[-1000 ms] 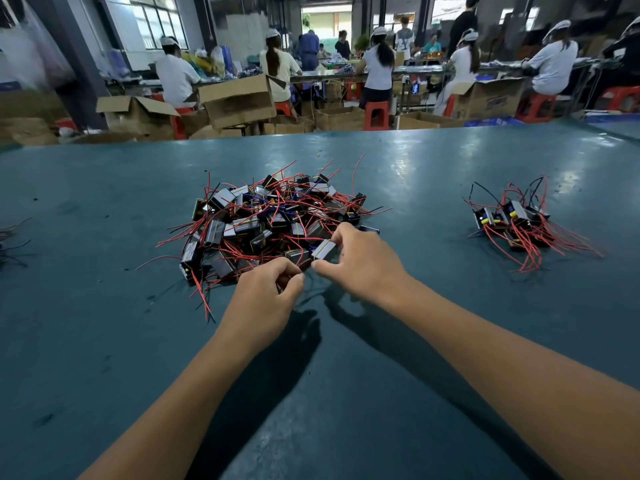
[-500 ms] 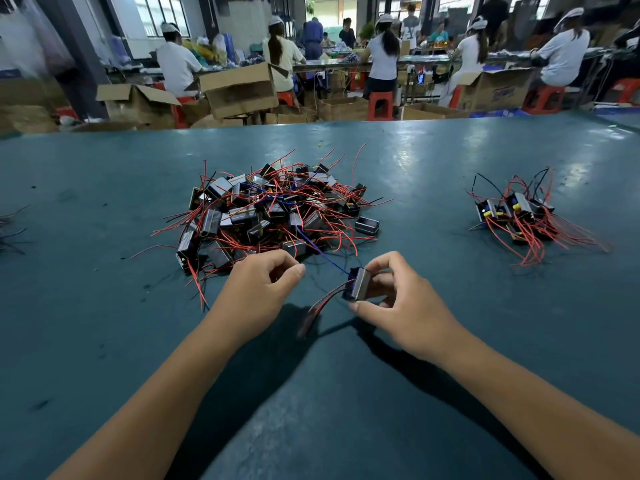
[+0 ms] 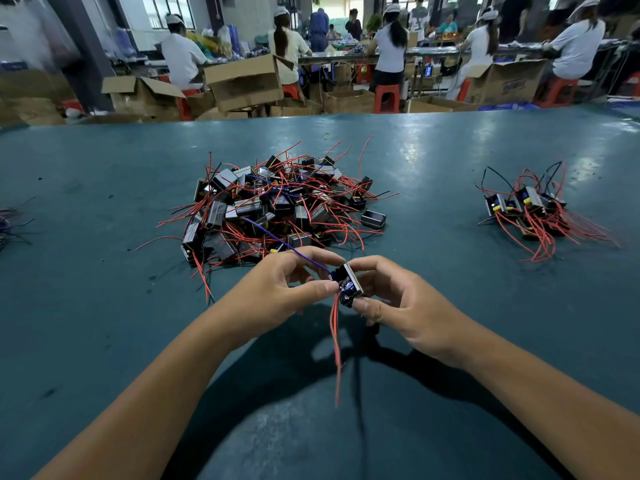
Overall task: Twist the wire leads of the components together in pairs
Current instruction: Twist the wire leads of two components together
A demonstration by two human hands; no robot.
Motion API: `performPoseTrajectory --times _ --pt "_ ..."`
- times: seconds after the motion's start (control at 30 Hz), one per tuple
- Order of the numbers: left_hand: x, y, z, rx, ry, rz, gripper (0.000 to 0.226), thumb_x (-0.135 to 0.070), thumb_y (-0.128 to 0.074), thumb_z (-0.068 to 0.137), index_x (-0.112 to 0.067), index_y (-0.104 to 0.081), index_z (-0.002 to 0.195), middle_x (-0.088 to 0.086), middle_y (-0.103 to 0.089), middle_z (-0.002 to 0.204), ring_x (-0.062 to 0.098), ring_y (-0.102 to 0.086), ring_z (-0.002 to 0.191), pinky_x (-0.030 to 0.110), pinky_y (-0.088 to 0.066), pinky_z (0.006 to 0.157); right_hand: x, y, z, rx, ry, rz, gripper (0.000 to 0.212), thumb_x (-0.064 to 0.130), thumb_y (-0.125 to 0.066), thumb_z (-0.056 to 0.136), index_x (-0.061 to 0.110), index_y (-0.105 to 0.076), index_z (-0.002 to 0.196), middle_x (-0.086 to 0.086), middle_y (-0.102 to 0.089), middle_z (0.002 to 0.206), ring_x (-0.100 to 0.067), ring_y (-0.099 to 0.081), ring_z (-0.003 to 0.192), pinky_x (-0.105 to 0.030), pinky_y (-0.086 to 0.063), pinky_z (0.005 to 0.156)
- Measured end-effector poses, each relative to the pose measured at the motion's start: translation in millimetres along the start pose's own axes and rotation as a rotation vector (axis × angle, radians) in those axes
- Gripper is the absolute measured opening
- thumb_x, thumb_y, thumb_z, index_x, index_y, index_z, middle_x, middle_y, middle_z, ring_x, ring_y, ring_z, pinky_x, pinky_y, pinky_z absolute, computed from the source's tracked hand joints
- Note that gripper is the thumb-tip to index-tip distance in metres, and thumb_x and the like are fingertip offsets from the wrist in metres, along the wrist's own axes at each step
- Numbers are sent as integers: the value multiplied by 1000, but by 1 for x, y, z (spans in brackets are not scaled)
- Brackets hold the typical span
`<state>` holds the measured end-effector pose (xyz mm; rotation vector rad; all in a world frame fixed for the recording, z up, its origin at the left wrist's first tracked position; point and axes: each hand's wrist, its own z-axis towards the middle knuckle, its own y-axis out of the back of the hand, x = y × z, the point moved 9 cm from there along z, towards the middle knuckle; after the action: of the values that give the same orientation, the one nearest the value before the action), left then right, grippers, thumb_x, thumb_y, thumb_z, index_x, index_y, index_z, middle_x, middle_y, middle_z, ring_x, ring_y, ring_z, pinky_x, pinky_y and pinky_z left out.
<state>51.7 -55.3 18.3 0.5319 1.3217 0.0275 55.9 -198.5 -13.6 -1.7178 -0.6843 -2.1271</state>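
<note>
Head view: I hold one component (image 3: 349,285) above the table (image 3: 104,306), pinched by my right hand (image 3: 401,303), red leads (image 3: 336,341) dangling free so my left hand (image 3: 277,292), fingers curled at the leads' root, can twist; unsorted pile (image 3: 277,209) sits just beyond.

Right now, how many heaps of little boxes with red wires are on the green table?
2: a big heap of wired box components mid-table ahead, and a small heap far right. More wires at the left edge are too cut off to tell.
</note>
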Motion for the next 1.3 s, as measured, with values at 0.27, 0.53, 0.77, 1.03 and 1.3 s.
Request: performPoseTrajectory --times 0.27,0.53,0.77,1.03,1.3 --pt "-8 3 -3 -21 -71 94 33 -31 -81 81 -28 -71 112 5 -66 91 12 -52 68 25 -43 63 -2 -4 -1 59 -24 8 46 27 -66 88 17 -52 131 -7 -68 119 -12 -63 103 -30 -51 80" --pt "-18 1 -4 -68 -133 227 27 -40 -71 83 -24 -70 104 6 -66 87 3 -49 57 15 -37 55 -3 -8 -3 106 -38 -4 45 26 -65 89 18 -52 132 -9 -68 113 -6 -63 96 -19 -48 80" --pt "-19 -2 -6 6 -208 336 26 -27 -78 86 -30 -69 110 -2 -62 81 4 -50 59 14 -38 55 -1 -12 -4 147 -22 -39 41 23 -64 91 21 -54 130 -14 -66 120 -26 -64 108 -29 -49 92" --pt "-36 -6 -13 -137 -378 665 26 -41 -58 86 -23 -69 99 -8 -66 81 11 -61 72 37 -52 64 2 -12 -4 129 -32 -85 42 23 -60 91 15 -56 133 -12 -65 123 -12 -60 107 -36 -50 92" --pt "-24 5 -7 -233 -236 333 11 -17 -58 87 -23 -67 85 -6 -62 64 15 -54 53 28 -43 50 4 -13 -3 124 -34 -61 37 18 -54 95 17 -56 132 15 -69 109 4 -61 98 -11 -45 80"
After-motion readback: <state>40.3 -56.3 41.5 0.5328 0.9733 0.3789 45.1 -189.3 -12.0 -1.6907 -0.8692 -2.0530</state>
